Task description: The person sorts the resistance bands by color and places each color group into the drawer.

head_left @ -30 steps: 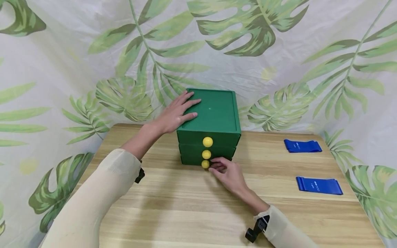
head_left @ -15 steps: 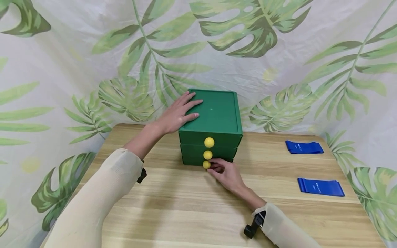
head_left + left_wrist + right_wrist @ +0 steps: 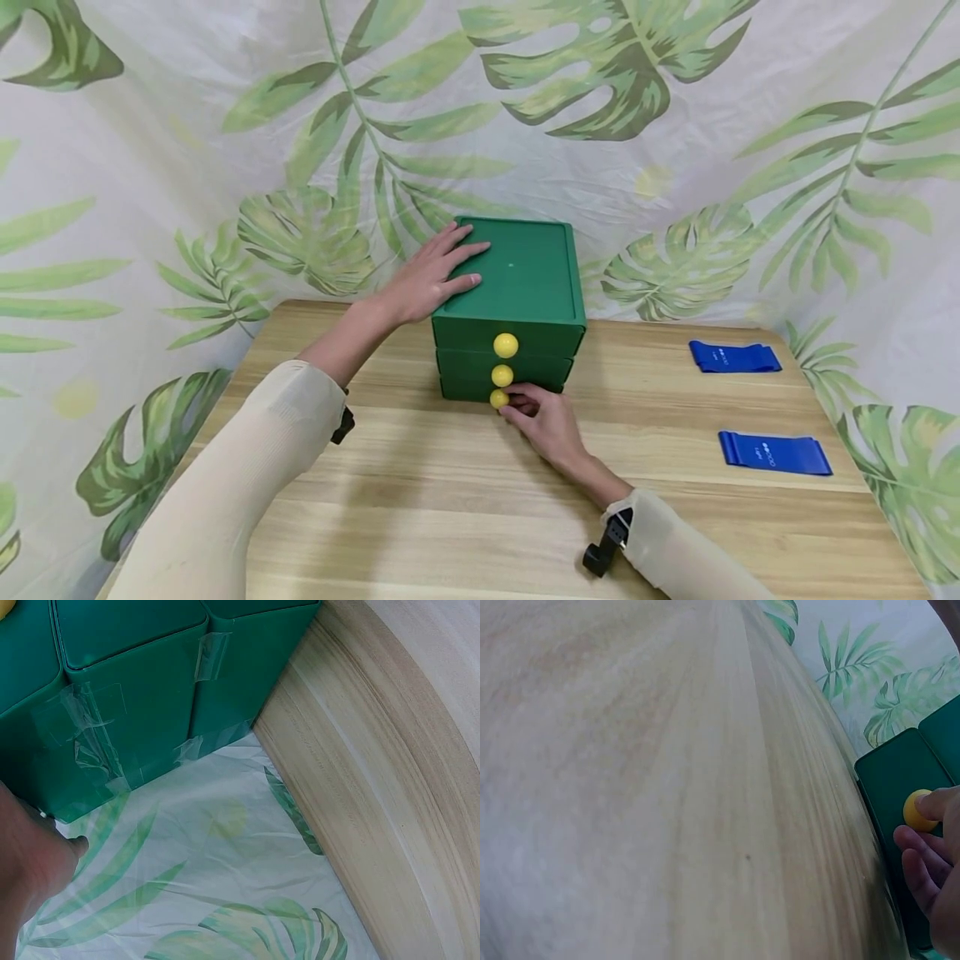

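A green drawer box [image 3: 525, 271] with three stacked drawers stands at the back of the table. On its front, round yellow knobs line up, one per drawer: the top knob [image 3: 506, 346], the middle knob [image 3: 502, 376] and the bottom knob [image 3: 498, 399]. My left hand [image 3: 423, 283] rests with spread fingers on the box's top left edge. Thumb and fingers of my right hand [image 3: 551, 425] pinch the bottom knob; the right wrist view shows the thumb against this yellow knob [image 3: 919, 811]. All drawers look closed. Clear tape [image 3: 90, 735] runs along the box's side in the left wrist view.
Two folded blue bands lie at the right of the wooden table [image 3: 420, 517]: a far band [image 3: 735, 357] and a nearer band [image 3: 776, 452]. A leaf-patterned cloth [image 3: 562, 167] hangs right behind the box.
My right fingers have moved slightly left and closed in on the bottom knob. My left hand stays on the box. The whole view has shifted a little.
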The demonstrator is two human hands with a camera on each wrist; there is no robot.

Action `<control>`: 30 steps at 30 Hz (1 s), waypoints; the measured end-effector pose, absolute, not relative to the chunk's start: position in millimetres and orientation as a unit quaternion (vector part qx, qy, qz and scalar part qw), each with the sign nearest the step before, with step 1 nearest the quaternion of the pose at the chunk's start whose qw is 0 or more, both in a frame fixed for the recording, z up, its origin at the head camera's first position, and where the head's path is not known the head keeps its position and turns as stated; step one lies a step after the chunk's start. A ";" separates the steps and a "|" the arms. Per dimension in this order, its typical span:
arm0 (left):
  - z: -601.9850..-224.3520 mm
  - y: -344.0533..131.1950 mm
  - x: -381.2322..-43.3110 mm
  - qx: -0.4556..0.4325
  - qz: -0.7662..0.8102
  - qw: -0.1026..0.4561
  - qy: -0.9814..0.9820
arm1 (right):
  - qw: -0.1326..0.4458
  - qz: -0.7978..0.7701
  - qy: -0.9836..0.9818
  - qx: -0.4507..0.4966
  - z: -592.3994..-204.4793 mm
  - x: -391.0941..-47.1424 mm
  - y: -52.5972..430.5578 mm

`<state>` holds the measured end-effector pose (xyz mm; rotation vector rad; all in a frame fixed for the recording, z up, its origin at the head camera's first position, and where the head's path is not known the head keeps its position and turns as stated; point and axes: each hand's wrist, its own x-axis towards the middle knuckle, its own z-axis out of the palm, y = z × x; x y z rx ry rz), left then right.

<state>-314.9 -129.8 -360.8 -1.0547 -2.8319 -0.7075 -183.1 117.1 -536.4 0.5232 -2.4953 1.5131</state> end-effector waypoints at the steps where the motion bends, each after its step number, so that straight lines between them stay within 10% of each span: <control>1: -360.8 -130.0 -314.9 -0.340 -0.227 0.019 -0.913 | 0.088 0.508 -0.839 0.174 -536.2 -182.9 117.0; 30: -361.6 -129.9 -315.0 -0.341 -0.221 0.023 -0.913 | 0.107 0.511 -0.827 0.207 -538.6 -171.8 117.2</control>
